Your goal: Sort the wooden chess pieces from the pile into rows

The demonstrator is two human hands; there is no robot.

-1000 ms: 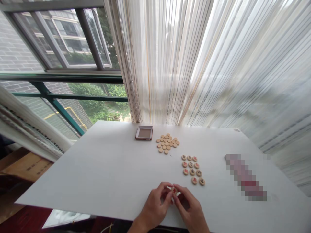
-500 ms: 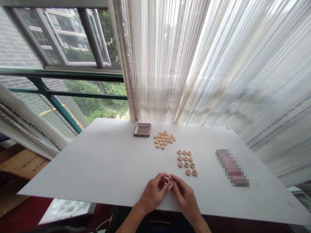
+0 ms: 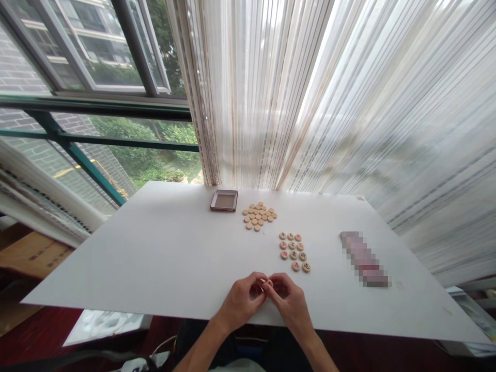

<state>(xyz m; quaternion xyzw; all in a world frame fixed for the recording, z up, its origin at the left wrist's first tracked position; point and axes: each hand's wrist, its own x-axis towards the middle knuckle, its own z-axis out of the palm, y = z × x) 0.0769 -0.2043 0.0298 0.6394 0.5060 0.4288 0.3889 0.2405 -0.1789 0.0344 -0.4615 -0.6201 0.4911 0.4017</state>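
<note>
Above the table's front edge, my left hand point(image 3: 244, 297) and my right hand point(image 3: 289, 297) meet with fingertips pinched around one round wooden Chinese chess piece point(image 3: 270, 283). Both hands are closed on it, and the fingers cover most of its face. Just beyond my right hand, several face-up chess pieces point(image 3: 293, 254) with red or black characters lie in short rows, two of them in the nearest row. Farther back sits a loose cluster of blank-side-up pieces point(image 3: 258, 217).
A shallow square box point(image 3: 224, 200), open at the top, stands at the back of the white table point(image 3: 155, 248). On the right lies a pixelated pinkish long object point(image 3: 364, 258). A striped curtain point(image 3: 256, 103) and a window are behind the table.
My right thumb and fingers have closed further over the chess piece, so its red character is now mostly hidden. The whole view has shifted slightly.
</note>
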